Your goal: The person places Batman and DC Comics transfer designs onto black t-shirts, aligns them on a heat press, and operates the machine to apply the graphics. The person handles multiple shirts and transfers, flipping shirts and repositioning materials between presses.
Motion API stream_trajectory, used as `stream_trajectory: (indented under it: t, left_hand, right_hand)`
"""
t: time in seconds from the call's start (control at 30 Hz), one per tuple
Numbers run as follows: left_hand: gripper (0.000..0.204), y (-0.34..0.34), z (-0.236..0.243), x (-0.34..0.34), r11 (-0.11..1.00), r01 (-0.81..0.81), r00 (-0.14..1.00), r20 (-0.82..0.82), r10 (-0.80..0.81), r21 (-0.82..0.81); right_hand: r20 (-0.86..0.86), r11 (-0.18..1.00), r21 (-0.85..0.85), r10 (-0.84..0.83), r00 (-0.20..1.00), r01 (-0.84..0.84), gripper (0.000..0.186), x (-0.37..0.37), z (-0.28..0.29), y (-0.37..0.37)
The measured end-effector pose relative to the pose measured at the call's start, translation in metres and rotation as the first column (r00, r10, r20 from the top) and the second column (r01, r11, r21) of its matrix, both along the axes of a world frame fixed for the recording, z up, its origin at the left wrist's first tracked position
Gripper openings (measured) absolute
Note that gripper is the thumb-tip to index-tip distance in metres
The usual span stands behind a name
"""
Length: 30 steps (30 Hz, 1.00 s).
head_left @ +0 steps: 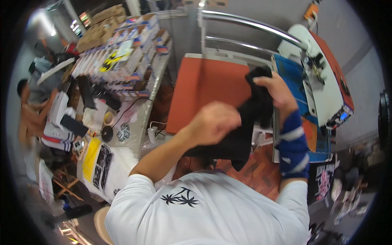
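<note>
Black fabric [257, 104] hangs over the front and right of a red padded platen [206, 85], its top bunched up near the back right corner. My right hand [275, 90] is closed on that bunched part, a blue patterned sleeve on the forearm. My left hand [216, 122] is over the platen's front, at the left edge of the fabric; its curled fingers are smeared by motion, so whether they grip the fabric is unclear.
A heat press [335, 94] with a blue-covered platen [286, 69] stands right. A metal rail [253, 22] runs behind. Stacked boxes [145, 49], a cable and printed sheets [106, 171] lie on the left table [151, 102]. Another person [32, 118] works at far left.
</note>
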<state>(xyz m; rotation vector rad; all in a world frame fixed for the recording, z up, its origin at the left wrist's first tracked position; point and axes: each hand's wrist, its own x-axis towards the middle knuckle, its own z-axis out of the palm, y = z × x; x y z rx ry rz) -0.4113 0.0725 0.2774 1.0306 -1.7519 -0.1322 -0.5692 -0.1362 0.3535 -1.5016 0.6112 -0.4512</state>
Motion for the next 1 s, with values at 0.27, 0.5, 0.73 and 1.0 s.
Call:
stream_trajectory:
  t: [0.27,0.5,0.73,1.0]
  left_hand:
    - [0.064,0.051,0.01,-0.03,0.672,0.516,0.846,-0.192,-0.498,0.531]
    - [0.051,0.225,-0.007,0.083,0.74,0.476,0.84,-0.494,-0.224,0.474]
    - [0.045,0.285,-0.044,0.087,0.642,-0.303,0.917,0.399,-0.006,0.704]
    - [0.043,0.345,-0.033,0.095,0.386,-0.48,0.855,0.321,0.407,0.788]
  right_hand:
    - [0.062,0.112,-0.132,0.993,0.104,-0.985,0.037,-0.004,0.134,0.203]
    - [-0.269,0.574,-0.783,0.033,0.963,-0.239,0.013,-0.125,0.126,0.215]
    - [-0.125,0.71,-0.69,-0.305,0.944,0.138,0.018,-0.147,0.028,0.207]
    - [-0.454,0.766,-0.642,-0.36,0.815,-0.019,0.018,-0.154,-0.061,0.207]
